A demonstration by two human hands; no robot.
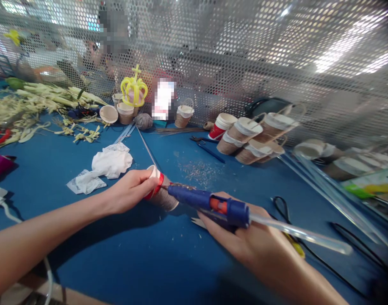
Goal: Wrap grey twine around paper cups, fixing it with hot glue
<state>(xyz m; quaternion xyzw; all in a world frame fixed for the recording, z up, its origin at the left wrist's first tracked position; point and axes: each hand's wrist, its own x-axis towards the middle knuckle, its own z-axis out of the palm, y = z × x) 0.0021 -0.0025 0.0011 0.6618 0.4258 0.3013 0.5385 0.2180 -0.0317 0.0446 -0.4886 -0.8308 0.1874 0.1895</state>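
My left hand (133, 188) grips a paper cup (164, 200) near its rim. The cup lies tilted, its lower part wound with brown twine and a red band left bare near the rim. In my right hand (241, 237) is a blue glue gun (197, 198), its nozzle at the red band just by my left fingers. A clear glue stick (302, 233) sticks out of the gun's back end. Partly under my right hand lie scissors (198, 222), with only the blade tips and some yellow handle showing.
A crumpled white cloth (111, 163) lies left of the cup. Several twine-wrapped cups (245, 131) stand at the back right, near blue pliers (209, 150). Clear glue sticks (340, 195) lie on the right. Dried husks (38, 101) fill the far left before a perforated metal screen (194, 55).
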